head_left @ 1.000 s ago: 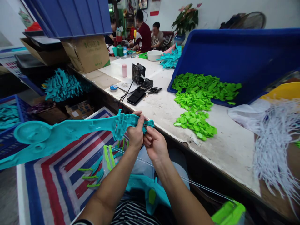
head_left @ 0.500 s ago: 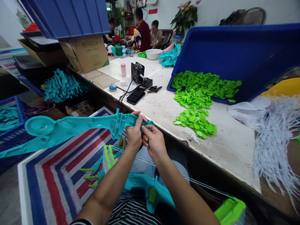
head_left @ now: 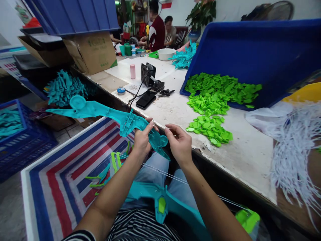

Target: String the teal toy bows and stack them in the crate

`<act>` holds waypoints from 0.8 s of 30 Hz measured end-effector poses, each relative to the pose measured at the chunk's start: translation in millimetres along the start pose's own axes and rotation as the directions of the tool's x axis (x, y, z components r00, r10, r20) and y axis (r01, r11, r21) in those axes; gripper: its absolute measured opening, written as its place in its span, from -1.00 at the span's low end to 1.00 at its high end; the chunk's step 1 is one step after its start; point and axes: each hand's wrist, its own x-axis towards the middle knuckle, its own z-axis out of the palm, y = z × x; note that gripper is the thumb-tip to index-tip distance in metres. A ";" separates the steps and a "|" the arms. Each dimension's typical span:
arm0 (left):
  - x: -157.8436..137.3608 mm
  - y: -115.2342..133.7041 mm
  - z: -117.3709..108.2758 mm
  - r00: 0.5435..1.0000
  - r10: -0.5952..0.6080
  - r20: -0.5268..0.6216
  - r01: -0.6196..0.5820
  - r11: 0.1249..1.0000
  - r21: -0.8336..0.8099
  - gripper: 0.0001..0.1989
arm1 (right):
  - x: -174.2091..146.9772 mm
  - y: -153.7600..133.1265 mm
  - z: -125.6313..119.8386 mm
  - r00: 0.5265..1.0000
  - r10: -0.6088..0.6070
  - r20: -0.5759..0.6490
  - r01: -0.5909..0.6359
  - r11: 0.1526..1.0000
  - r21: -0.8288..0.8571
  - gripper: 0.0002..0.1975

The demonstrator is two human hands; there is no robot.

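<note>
My left hand (head_left: 142, 139) is closed round the grip of a turquoise plastic toy bow (head_left: 100, 109), held tilted over my lap, its hollow ribbed inside facing up. Just right of the bow's near end, my right hand (head_left: 180, 144) is apart from it, thumb and forefinger drawn together. Whatever may be between those fingertips is too small to make out. Across my lap lies a second toy bow (head_left: 147, 192) with a green inlay (head_left: 162, 205), a green end piece (head_left: 248, 219) and white string (head_left: 160, 171).
Loose green plastic pieces (head_left: 209, 129) spill from a tipped blue bin (head_left: 238, 43) onto the worktable (head_left: 245, 140). A phone (head_left: 145, 99), small fan (head_left: 147, 73) and white strings (head_left: 296, 150) are on it. At left are a striped-lined box (head_left: 57, 187) and blue crate (head_left: 27, 147). People sit behind.
My right hand has come away from the bow's near end and moved right. The held bow has turned, its far end swinging up and toward the table.
</note>
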 end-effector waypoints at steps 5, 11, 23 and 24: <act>-2.0 -3.2 2.4 1.000 -0.016 -0.016 0.016 0.998 0.064 -0.69 | 8.3 7.3 2.3 0.993 -0.060 0.099 0.062 0.998 -0.014 -0.82; -1.4 -4.9 3.8 0.999 0.050 0.020 -0.054 0.970 0.238 -0.77 | 2.3 19.4 9.7 0.999 -0.026 0.026 0.023 0.995 0.100 -0.85; 5.4 27.9 -3.3 0.717 -0.686 0.122 0.628 0.712 0.313 -0.54 | 14.7 17.7 -35.4 0.949 0.121 0.290 -0.204 0.940 0.274 -0.72; 5.7 28.0 -4.3 0.717 -0.683 0.140 0.627 0.719 0.299 -0.58 | 14.9 16.2 -38.3 0.939 0.134 0.316 -0.230 0.929 0.290 -0.72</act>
